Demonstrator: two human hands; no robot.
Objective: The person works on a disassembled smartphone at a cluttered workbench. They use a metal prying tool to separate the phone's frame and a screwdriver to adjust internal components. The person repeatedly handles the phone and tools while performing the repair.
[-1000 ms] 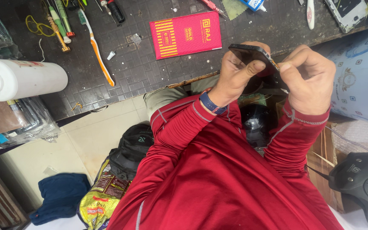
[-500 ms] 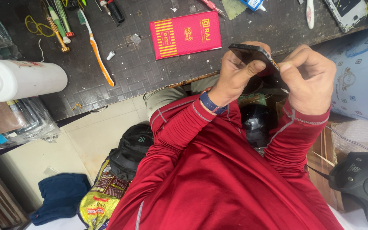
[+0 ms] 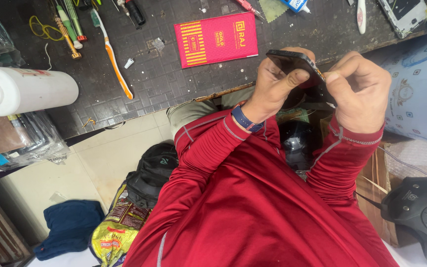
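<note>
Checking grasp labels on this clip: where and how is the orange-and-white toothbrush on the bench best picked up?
Grip the toothbrush by the middle of its long orange handle, from above, fingers across its width. It lies flat on the dark bench, slanting from its head near the green tools towards the bench edge. The mat either side of the mid-handle looks bare, while the head end sits beside those tools.

- The phone [image 3: 292, 62] is a thin, flat, dark slab, black and a little glossy, with a narrow lighter rim along one side.
- It is lifted off the desk [image 3: 164, 74] and tilted, one long edge turned upward.
- It is above the near edge of the desk, toward the right side, close under the red booklet.
</note>
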